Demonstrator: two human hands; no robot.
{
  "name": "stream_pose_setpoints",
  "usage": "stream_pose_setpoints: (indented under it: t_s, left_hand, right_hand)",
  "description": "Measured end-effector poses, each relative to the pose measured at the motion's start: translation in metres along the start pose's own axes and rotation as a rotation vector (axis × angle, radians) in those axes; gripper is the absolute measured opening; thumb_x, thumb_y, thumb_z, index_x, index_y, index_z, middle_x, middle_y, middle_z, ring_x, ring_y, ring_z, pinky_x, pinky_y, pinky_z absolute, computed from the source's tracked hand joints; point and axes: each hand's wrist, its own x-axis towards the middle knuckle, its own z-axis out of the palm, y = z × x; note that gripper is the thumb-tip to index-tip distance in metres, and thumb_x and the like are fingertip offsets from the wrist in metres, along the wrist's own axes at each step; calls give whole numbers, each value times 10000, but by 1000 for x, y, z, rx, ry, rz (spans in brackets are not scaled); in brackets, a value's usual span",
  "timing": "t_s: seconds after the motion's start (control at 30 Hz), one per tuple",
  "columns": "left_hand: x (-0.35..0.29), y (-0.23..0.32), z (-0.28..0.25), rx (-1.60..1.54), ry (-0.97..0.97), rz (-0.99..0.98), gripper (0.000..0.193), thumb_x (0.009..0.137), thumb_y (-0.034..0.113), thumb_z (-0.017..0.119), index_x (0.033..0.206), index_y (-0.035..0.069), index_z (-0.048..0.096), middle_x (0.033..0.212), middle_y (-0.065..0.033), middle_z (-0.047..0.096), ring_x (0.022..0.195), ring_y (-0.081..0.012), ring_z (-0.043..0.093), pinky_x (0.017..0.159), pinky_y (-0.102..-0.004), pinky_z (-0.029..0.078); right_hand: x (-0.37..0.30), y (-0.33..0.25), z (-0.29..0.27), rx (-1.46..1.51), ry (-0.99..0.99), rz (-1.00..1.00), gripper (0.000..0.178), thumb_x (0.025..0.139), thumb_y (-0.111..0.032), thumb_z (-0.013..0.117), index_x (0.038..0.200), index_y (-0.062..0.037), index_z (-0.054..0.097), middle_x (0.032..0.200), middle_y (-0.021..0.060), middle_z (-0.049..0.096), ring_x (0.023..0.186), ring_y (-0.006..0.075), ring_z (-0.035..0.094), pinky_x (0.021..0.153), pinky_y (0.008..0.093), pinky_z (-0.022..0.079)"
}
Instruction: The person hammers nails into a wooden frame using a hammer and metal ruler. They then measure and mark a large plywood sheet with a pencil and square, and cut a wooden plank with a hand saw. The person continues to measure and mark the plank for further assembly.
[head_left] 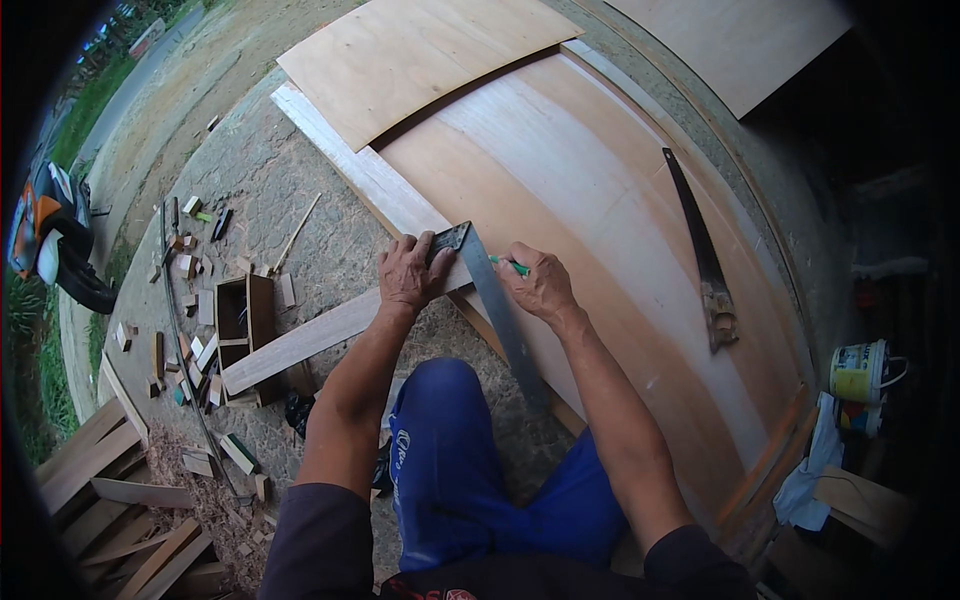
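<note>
My left hand [408, 275] is closed over the dark stock of a carpenter's square [497, 312], pressing it against a narrow wooden board [318, 338]. The square's long metal blade lies across the end of this board and points toward my knees. In my right hand [541, 287] a green pencil [519, 268] is pinched, its tip beside the blade near the board's end. That end rests on the edge of a large plywood sheet [610, 260]. A handsaw [697, 235] with a worn wooden handle lies on the sheet to the right.
Another plywood piece [420, 60] covers the sheet's far end. On the ground at left stand a wooden box [262, 310] and scattered offcuts [205, 355]. Planks [110, 490] are piled at lower left, a motorcycle [65, 240] stands beyond, and a bucket [857, 372] sits at right.
</note>
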Motion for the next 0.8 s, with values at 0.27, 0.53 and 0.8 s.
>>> stream_pose_setpoints:
  t_s: [0.27, 0.53, 0.8]
  left_hand:
    - [-2, 2, -4, 7, -10, -38, 550, 898, 560, 615, 1279, 164, 637, 1128, -105, 633, 1122, -308, 570, 966, -455, 404]
    - [-25, -26, 10, 46, 126, -108, 815, 888, 617, 594, 1457, 46, 469, 1335, -184, 579, 1240, -359, 526, 1077, -497, 343]
    - [-10, -34, -39, -66, -602, -106, 742, 814, 664, 639, 1249, 63, 641, 1210, -201, 685, 1193, -358, 611, 1040, -490, 405]
  right_hand:
    - [-122, 0, 50, -209, 200, -39, 498, 926, -242, 634, 1369, -43, 523, 1142, 250, 623, 945, 451, 668, 793, 526, 547]
    - [-115, 27, 79, -163, 113, 217, 623, 906, -303, 628, 1426, -13, 447, 1180, 248, 547, 1129, 441, 562, 930, 539, 486]
    - [-83, -8, 127, -31, 275, 458, 461, 868, -382, 721, 1214, -107, 589, 1116, 204, 603, 1089, 389, 589, 943, 518, 477]
